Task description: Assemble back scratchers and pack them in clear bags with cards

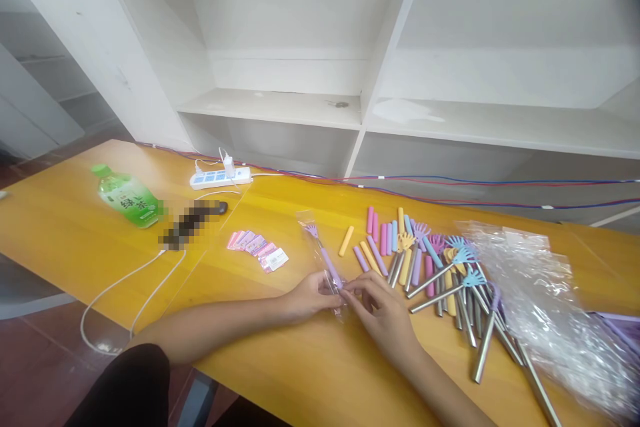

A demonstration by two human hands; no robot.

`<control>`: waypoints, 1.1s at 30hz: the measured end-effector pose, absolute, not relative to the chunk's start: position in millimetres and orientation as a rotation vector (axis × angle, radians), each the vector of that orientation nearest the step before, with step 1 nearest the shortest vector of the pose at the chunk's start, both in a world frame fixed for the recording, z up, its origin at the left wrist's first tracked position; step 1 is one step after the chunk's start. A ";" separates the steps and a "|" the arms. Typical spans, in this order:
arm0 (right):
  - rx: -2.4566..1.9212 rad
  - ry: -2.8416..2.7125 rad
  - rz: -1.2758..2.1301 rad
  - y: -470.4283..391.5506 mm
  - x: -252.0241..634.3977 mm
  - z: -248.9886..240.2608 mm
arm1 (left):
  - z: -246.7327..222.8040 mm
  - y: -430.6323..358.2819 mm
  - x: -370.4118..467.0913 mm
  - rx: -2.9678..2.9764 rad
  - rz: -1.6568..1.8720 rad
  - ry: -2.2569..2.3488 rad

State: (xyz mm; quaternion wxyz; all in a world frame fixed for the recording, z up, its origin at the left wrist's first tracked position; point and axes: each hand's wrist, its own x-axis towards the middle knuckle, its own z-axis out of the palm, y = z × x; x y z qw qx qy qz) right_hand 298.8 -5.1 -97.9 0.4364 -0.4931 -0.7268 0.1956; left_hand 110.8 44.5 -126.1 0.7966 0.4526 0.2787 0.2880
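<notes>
A purple back scratcher (328, 263) lies inside a narrow clear plastic sleeve, its small hand-shaped head pointing away from me. My left hand (314, 296) is closed around the sleeve near its lower end. From the right, my right hand (379, 303) pinches the same end, fingertips close to those of my left hand. To the right lies a pile of metal rods (484, 349) with blue, orange and purple hand-shaped heads. Coloured tubes (384, 239) in pink, purple, yellow and blue are spread beside them. Several small pink cards (257, 246) are fanned out left of the sleeve.
Clear plastic bags (555, 320) cover the right side of the wooden table (240, 340). At the left are a green bottle (128, 196), a blurred dark object (193, 225) with a white cable, and a power strip (221, 177). White shelving (280, 107) stands behind.
</notes>
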 end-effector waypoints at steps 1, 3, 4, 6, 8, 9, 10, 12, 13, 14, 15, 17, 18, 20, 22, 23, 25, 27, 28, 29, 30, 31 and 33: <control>-1.248 -1.802 0.499 -4.7 298.8 -97.4 | -125.8 44.3 111.0 0.971 0.614 0.599; -1.278 -1.792 0.516 -4.0 298.9 -97.4 | -125.5 44.0 111.5 0.970 0.597 0.609; -1.288 -1.790 0.523 -3.9 299.0 -97.6 | -125.5 43.9 111.7 0.963 0.593 0.615; -1.303 -1.797 0.550 -4.3 299.7 -97.9 | -125.2 43.7 112.2 0.932 0.595 0.620; -1.305 -1.815 0.589 -5.3 301.5 -97.2 | -124.1 43.8 112.4 0.890 0.601 0.617; -1.299 -1.829 0.609 -5.9 303.1 -96.4 | -123.1 44.0 112.3 0.872 0.605 0.613; -1.285 -1.851 0.629 -6.4 305.1 -95.3 | -122.0 44.2 112.2 0.857 0.608 0.609; -1.236 -1.921 0.681 -7.2 310.2 -92.9 | -119.4 44.9 111.5 0.828 0.612 0.600; -1.202 -1.963 0.713 -7.3 312.8 -91.8 | -118.2 45.2 111.2 0.813 0.616 0.596; -1.167 -2.003 0.744 -7.2 315.3 -91.1 | -117.0 45.5 110.9 0.796 0.624 0.592; -1.136 -2.040 0.768 -6.8 317.5 -90.7 | -115.9 45.8 110.6 0.778 0.632 0.590; -1.083 -2.103 0.773 -5.4 320.3 -91.8 | -114.1 46.2 110.1 0.748 0.644 0.582; -1.055 -2.130 0.752 -4.4 321.0 -93.4 | -113.3 46.6 109.7 0.737 0.639 0.579; -0.997 -2.162 0.667 -2.1 321.2 -98.5 | -112.0 47.6 108.6 0.702 0.611 0.590; -0.957 -2.158 0.555 -0.1 320.9 -105.5 | -111.4 49.5 107.1 0.642 0.582 0.614; -0.951 -2.152 0.499 0.7 320.9 -109.0 | -111.3 50.8 106.3 0.610 0.576 0.618; -0.944 -2.158 0.401 1.5 321.1 -114.7 | -111.7 53.8 105.0 0.568 0.581 0.615; -0.921 -2.183 0.330 1.4 321.4 -117.5 | -112.5 56.6 104.7 0.572 0.602 0.636; -0.905 -2.196 0.298 1.2 321.5 -117.9 | -112.9 57.8 104.8 0.588 0.620 0.662; -0.886 -2.210 0.272 0.9 321.4 -117.7 | -113.3 58.8 105.1 0.608 0.643 0.694; -0.865 -2.221 0.254 0.5 321.1 -117.2 | -113.6 59.6 105.6 0.631 0.671 0.722; -0.845 -2.230 0.241 0.2 320.6 -116.5 | -113.9 60.1 106.0 0.653 0.704 0.739; -0.823 -2.236 0.247 -0.4 319.1 -115.2 | -114.5 60.9 106.9 0.684 0.773 0.741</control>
